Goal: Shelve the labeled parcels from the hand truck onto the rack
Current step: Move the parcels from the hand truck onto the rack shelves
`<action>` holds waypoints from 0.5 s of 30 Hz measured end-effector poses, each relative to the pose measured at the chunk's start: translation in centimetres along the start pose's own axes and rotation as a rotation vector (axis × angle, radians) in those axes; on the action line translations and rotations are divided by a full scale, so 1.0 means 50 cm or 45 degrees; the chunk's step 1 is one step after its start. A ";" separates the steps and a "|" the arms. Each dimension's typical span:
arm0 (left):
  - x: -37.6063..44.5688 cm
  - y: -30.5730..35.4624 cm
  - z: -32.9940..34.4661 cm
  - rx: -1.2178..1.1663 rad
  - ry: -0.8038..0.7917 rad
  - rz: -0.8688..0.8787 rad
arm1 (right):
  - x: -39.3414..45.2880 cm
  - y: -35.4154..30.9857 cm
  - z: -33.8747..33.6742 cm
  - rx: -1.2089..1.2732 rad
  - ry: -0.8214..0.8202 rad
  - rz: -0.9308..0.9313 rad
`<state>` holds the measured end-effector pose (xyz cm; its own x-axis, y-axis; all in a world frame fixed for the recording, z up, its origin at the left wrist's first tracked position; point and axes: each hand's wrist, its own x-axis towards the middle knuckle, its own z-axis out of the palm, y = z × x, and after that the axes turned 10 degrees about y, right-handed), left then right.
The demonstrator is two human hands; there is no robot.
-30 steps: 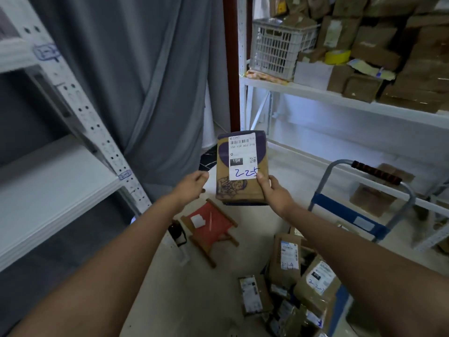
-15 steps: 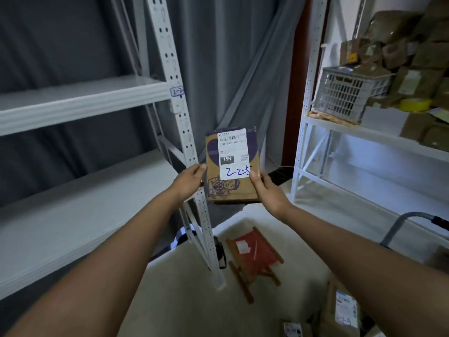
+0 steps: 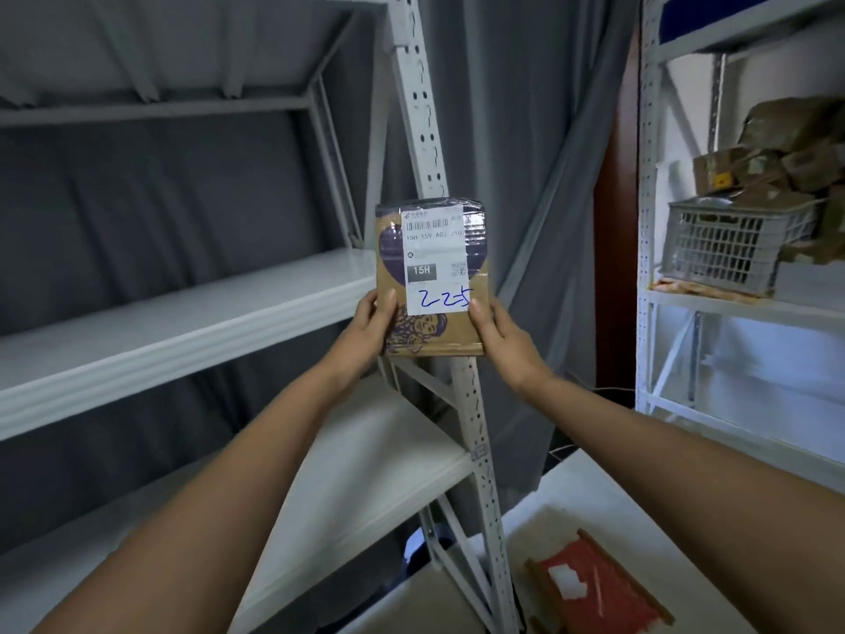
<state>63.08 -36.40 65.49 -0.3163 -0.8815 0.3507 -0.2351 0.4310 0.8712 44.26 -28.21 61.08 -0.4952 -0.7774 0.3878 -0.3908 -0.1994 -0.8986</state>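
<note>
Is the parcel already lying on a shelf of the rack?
No, both the left hand and the right hand hold the parcel upright in the air, in front of the rack's post.

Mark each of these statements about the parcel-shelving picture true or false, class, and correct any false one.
1. Both hands hold the parcel. True: left hand, right hand.
2. The parcel's label has "2-2-5" handwritten in red. False: it is blue.
3. The parcel lies flat on the rack shelf. False: it is held upright in the air.
4. A grey plastic crate sits on the right-hand rack. True.
</note>
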 end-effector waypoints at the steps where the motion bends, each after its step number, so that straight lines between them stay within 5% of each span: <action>1: 0.008 0.006 -0.012 -0.029 -0.029 0.017 | 0.009 -0.011 0.013 0.018 0.010 -0.020; 15: 0.118 0.088 -0.122 -0.178 0.059 0.122 | 0.150 -0.169 0.062 0.017 -0.106 -0.219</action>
<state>65.78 -40.87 73.48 -0.2878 -0.8471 0.4468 -0.0746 0.4849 0.8714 46.24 -34.19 70.97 -0.3562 -0.7777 0.5180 -0.4534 -0.3409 -0.8236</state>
